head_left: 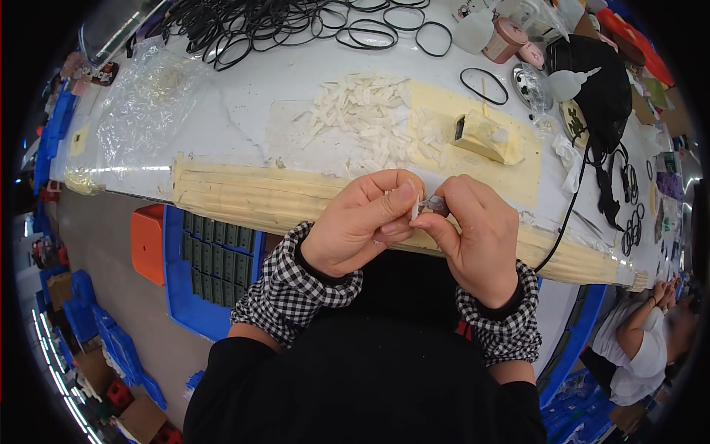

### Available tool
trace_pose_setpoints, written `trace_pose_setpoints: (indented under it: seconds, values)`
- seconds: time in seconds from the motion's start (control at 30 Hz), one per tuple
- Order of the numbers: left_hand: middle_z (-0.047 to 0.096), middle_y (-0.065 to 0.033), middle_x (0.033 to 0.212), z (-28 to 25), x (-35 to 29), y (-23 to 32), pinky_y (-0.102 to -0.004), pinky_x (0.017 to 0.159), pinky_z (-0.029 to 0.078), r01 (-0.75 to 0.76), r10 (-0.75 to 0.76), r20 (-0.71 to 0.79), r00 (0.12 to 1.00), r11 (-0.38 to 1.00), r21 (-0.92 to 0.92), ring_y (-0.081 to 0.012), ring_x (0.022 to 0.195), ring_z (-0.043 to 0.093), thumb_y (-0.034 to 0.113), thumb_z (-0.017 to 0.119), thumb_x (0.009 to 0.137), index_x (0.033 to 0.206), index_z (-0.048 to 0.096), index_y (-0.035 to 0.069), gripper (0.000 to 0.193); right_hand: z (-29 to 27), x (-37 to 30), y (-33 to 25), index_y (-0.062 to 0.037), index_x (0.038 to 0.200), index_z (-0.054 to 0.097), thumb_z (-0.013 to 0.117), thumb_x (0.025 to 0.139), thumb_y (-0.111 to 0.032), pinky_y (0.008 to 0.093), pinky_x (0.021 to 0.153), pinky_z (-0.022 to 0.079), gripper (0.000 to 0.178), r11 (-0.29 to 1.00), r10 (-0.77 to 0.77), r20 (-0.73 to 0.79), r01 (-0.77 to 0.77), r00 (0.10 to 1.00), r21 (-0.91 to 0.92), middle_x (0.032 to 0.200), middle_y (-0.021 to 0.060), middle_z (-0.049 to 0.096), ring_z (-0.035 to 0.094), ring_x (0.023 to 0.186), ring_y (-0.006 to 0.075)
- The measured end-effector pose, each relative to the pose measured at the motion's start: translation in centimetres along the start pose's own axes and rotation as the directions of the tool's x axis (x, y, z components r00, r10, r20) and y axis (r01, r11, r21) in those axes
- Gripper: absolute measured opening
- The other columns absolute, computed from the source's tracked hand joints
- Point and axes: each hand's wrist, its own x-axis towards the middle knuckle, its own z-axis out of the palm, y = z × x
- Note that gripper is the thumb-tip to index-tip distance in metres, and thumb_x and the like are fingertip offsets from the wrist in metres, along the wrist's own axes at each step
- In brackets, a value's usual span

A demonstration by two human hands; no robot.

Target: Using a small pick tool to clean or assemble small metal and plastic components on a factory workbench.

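Both hands meet over the padded front edge of the table. My left hand (364, 220) is closed, with thumb and fingers pinching a small white strip (416, 209). My right hand (479, 231) is closed too, gripping a small grey piece (435, 204) that looks like metal, its end close to the strip. Fingers hide much of both pieces. Just beyond the hands lies a loose pile of similar white strips (362, 111), spreading onto a pale yellow sheet (529, 189). On that sheet sits a yellow wrapped block (484, 139) with a dark end.
Many black rubber bands (259, 26) lie at the back. Clear plastic film (151, 103) covers the left of the table. At right are tweezers (589, 224), a black cable (571, 214) and a black bag (595, 89). An orange stool (148, 244) and blue crate (176, 296) stand below left.
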Motion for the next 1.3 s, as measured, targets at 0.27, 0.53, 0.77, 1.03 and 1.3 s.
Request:
trace_pose_setpoints:
  seconds: [0.27, 0.53, 0.77, 1.03, 1.3]
  values:
    - [0.045, 0.0008, 0.081, 0.03, 0.02, -0.08, -0.0148, 0.051, 0.029, -0.010, 0.010, 0.022, 1.000, 1.000, 0.002, -0.0003, 0.057, 0.033, 0.025, 0.046, 0.098, 0.089, 0.047, 0.005, 0.022, -0.34, -0.09, -0.47, -0.0039, 0.073, 0.049, 0.067, 0.078, -0.034, 0.0339, 0.051, 0.038, 0.036, 0.998, 0.037, 0.049, -0.039, 0.998, 0.049, 0.063, 0.0092, 0.045, 0.048, 0.058, 0.0280]
    - [0.043, 0.0037, 0.073, -0.09, 0.12, -0.40, -0.0172, 0.053, 0.030, -0.003, 0.010, 0.066, 0.998, 0.995, -0.095, -0.0025, 0.058, 0.032, 0.024, 0.046, 0.099, 0.090, 0.051, 0.005, 0.021, -0.18, 0.03, -0.35, -0.0078, 0.075, 0.051, 0.065, 0.077, -0.041, 0.0337, 0.050, 0.041, 0.036, 0.999, 0.006, -0.006, -0.006, 1.000, 0.044, 0.063, 0.0053, 0.047, 0.051, 0.056, 0.0234]
    - [0.044, 0.0033, 0.074, -0.13, 0.12, -0.47, -0.0163, 0.053, 0.031, -0.011, 0.018, 0.071, 0.997, 0.994, -0.108, -0.0017, 0.059, 0.034, 0.025, 0.046, 0.099, 0.091, 0.051, 0.004, 0.022, -0.13, 0.05, -0.30, -0.0079, 0.075, 0.054, 0.066, 0.076, -0.040, 0.0331, 0.050, 0.041, 0.035, 0.999, 0.003, 0.013, -0.003, 1.000, 0.051, 0.062, 0.0050, 0.048, 0.052, 0.056, 0.0230]
    - [0.044, 0.0033, 0.075, -0.26, 0.13, -0.67, -0.0161, 0.052, 0.031, -0.010, 0.015, 0.054, 0.998, 0.996, -0.093, -0.0015, 0.059, 0.034, 0.025, 0.046, 0.098, 0.091, 0.051, 0.004, 0.023, -0.31, 0.00, -0.15, -0.0077, 0.075, 0.056, 0.067, 0.076, -0.040, 0.0326, 0.048, 0.040, 0.034, 0.993, 0.006, 0.044, -0.011, 0.999, 0.116, 0.061, 0.0047, 0.047, 0.052, 0.055, 0.0224]
    - [0.045, 0.0035, 0.074, -0.02, 0.17, -0.29, -0.0166, 0.053, 0.030, 0.007, -0.001, 0.064, 0.998, 0.996, -0.091, -0.0019, 0.059, 0.033, 0.025, 0.046, 0.098, 0.089, 0.051, 0.005, 0.023, -0.64, 0.16, -0.25, -0.0081, 0.074, 0.055, 0.067, 0.076, -0.038, 0.0327, 0.048, 0.040, 0.033, 0.994, 0.032, 0.052, -0.038, 0.998, 0.107, 0.061, 0.0044, 0.047, 0.052, 0.054, 0.0220]
